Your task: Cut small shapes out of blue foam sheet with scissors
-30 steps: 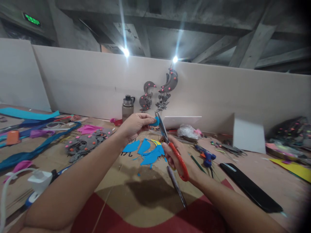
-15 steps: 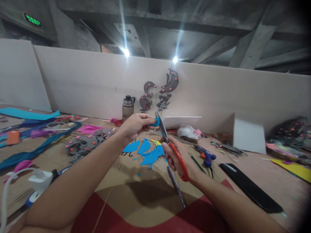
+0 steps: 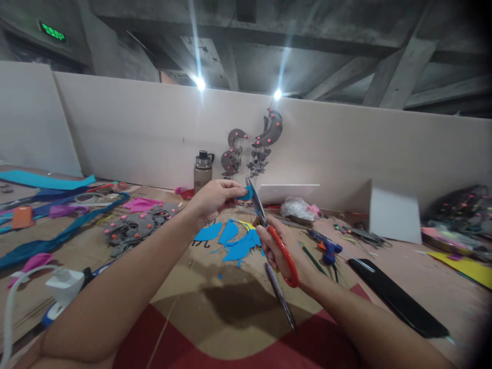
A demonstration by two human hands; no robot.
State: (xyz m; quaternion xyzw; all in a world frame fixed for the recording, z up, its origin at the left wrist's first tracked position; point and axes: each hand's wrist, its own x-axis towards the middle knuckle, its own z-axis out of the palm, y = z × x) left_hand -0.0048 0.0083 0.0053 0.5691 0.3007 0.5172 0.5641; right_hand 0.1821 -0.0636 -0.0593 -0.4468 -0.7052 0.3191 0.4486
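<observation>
Between the thumb and fingers of my left hand (image 3: 217, 199) is a small blue piece (image 3: 246, 193), felt or paper by its look. My right hand (image 3: 277, 245) is closed around the red handles of a pair of scissors (image 3: 282, 251). Their blades point up and away, lying right against the edge of the blue piece. Below both hands, blue scraps (image 3: 240, 243) are scattered on the cardboard, with a bit of yellow (image 3: 246, 224) among them. A dark pen-like stick (image 3: 280, 297) lies under the right hand.
A blue glue gun (image 3: 328, 249) and a black phone-like slab (image 3: 397, 297) lie to the right. Behind my left hand stands a bottle (image 3: 202, 171). Grey moon-shaped pieces with pink dots (image 3: 132, 228) lie at left, near a white plug (image 3: 65, 279). A white panel (image 3: 154, 128) closes off the back.
</observation>
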